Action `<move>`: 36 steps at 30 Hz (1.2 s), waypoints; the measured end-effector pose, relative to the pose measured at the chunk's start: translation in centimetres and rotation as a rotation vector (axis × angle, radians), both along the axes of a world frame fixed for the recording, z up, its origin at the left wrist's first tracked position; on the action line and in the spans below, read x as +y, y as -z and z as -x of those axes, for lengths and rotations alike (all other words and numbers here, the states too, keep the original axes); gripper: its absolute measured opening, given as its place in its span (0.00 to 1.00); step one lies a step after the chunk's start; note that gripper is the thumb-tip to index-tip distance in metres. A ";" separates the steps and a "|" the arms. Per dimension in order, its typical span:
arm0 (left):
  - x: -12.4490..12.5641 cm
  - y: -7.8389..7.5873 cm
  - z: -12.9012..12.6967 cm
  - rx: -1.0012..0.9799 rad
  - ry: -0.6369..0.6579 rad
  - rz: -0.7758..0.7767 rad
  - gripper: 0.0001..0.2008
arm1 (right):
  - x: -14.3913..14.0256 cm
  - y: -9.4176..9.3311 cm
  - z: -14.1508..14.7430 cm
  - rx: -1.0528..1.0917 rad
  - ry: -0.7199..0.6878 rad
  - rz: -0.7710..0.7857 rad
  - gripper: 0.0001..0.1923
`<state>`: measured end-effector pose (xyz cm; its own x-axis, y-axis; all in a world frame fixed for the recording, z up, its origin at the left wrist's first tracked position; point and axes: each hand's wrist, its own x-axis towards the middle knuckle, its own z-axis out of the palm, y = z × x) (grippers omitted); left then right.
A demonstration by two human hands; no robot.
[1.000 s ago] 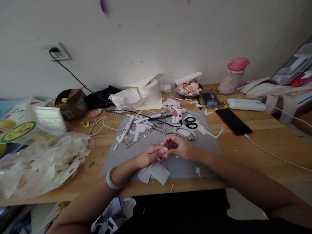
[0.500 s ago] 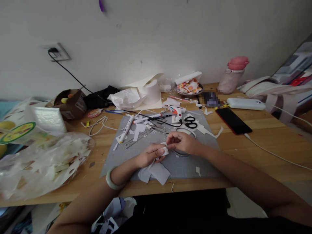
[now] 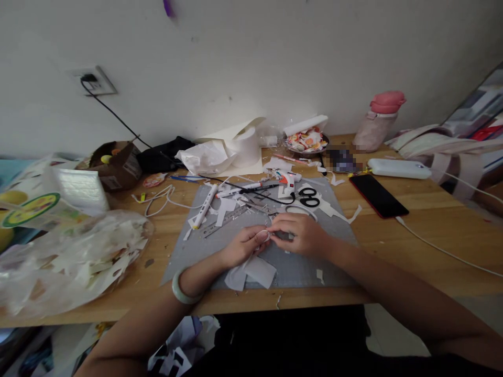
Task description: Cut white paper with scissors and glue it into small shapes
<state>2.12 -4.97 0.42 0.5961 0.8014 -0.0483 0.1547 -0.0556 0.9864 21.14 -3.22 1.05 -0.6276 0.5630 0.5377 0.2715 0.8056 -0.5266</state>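
My left hand (image 3: 245,246) is closed on a small white piece (image 3: 265,235), apparently paper, pinched between thumb and fingers. My right hand (image 3: 302,234) meets it from the right, its fingertips pinched at the edge of the same piece. The fingers hide most of the piece. Below my left hand, white paper sheets (image 3: 260,271) lie on the grey cutting mat (image 3: 334,262). Just beyond my right hand are a ring of pale cable (image 3: 302,208), partly covered, and black-handled scissors (image 3: 309,198). A white glue gun (image 3: 290,184) lies behind them.
Paper scraps, a metal ruler (image 3: 223,222) and a white pen-like tool (image 3: 205,206) lie on the mat. A phone (image 3: 379,195) and pink bottle (image 3: 377,121) stand right. A plastic bag of scraps (image 3: 78,256) fills the left, before a cardboard box (image 3: 118,165).
My right hand has turned and its fingertips have closed in on the white piece. My left hand has shifted slightly, and less of the white piece shows. The view has moved a little.
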 end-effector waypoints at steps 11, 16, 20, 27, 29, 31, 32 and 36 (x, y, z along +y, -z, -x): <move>-0.1 -0.3 -0.1 0.064 0.010 -0.046 0.24 | 0.4 0.0 -0.2 -0.086 -0.020 -0.024 0.06; -0.1 -0.6 -0.1 0.107 0.052 -0.043 0.24 | 0.0 -0.1 0.0 -0.096 0.019 -0.083 0.06; -0.2 -0.9 -0.3 0.126 0.064 -0.041 0.24 | -0.1 -0.2 0.1 -0.119 0.056 -0.086 0.06; 0.0 -0.6 -0.5 0.092 0.052 -0.033 0.20 | -0.1 -0.4 0.2 -0.183 0.157 -0.101 0.06; 0.1 -0.6 -0.6 0.082 0.045 -0.026 0.20 | -0.2 -0.5 0.3 -0.198 0.184 -0.089 0.06; 0.2 -0.6 -0.7 0.074 0.035 -0.004 0.20 | -0.4 -0.5 0.4 -0.201 0.210 -0.083 0.06; 0.2 -0.6 -0.7 0.072 0.027 0.008 0.20 | -0.4 -0.4 0.4 -0.199 0.221 -0.084 0.06; 0.2 -0.6 -0.5 0.074 0.020 0.024 0.20 | -0.1 -0.2 0.2 -0.176 0.258 -0.108 0.05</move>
